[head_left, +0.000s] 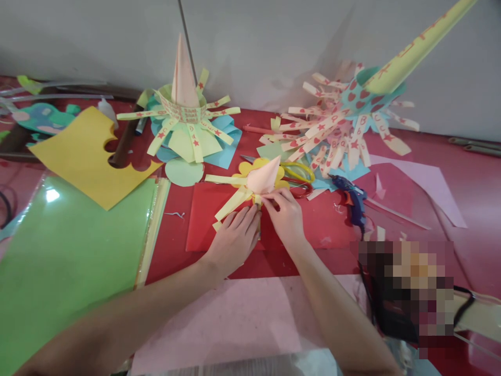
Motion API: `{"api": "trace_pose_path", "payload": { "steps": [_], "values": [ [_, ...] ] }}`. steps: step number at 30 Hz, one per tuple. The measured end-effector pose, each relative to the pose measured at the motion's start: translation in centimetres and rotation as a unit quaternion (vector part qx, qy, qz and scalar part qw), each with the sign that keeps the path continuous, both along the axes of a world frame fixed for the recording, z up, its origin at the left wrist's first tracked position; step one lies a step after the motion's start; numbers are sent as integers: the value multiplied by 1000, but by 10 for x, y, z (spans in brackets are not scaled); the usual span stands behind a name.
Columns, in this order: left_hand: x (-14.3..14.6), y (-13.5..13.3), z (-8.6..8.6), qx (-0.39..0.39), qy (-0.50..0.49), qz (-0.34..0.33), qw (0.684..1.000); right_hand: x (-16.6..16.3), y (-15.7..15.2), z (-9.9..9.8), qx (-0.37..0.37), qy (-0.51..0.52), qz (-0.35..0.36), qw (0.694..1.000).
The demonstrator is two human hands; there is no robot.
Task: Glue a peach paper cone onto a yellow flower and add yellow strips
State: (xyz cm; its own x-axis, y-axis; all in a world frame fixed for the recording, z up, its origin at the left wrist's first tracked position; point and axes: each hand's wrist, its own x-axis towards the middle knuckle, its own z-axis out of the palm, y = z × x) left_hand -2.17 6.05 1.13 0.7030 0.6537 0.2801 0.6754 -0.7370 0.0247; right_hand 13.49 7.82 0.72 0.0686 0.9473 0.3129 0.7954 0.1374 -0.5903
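Observation:
A small pale pink paper cone [263, 178] stands on a yellow scalloped paper flower [245, 168]. Pale yellow paper strips [234, 202] spread from it toward the left and front. My left hand [235, 237] lies flat over the front strips, its fingers stretched side by side. Beside the cone's base, my right hand [287, 216] is closed in a pinch; what sits between thumb and finger is too small to make out. Under both hands is a red sheet [201, 214]. Yellow-handled scissors [299, 169] and a red scissor handle [303, 189] lie just behind the flower.
Paper crafts with cones stand against the wall, one green-banded [188, 112], one blue-banded [354, 99]. A blue glue gun [353, 201] lies at right. Green sheets [78, 250] and a cut yellow sheet [90, 156] cover the left. Pink paper [219, 324] lies in front.

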Motion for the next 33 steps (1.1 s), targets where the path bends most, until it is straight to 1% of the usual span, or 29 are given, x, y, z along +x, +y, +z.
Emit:
{"api": "trace_pose_path", "payload": {
  "steps": [4,9,17,19,22,26,30,33],
  "values": [
    [-1,0,0,-14,-5,-1,1000,-1,-1,-2,6,-11,-18,1000],
    [-1,1,0,-12,-4,0,1000,-4,0,0,10,7,-26,1000],
    [0,1,-1,9,-11,-10,1000,-6,2,2,-31,8,-51,998],
    [0,1,-1,13,-22,-16,1000,-5,3,2,-28,21,-46,998],
    [0,2,-1,4,-32,-15,999,-2,2,4,-15,71,-36,997],
    [0,2,0,3,-27,-17,999,0,-1,8,-27,123,-8,992],
    [-1,1,0,5,-25,-14,1000,-1,-1,6,-42,90,21,995],
    [0,1,0,6,-29,-11,999,-2,2,3,-57,61,12,996]
  ]
}}
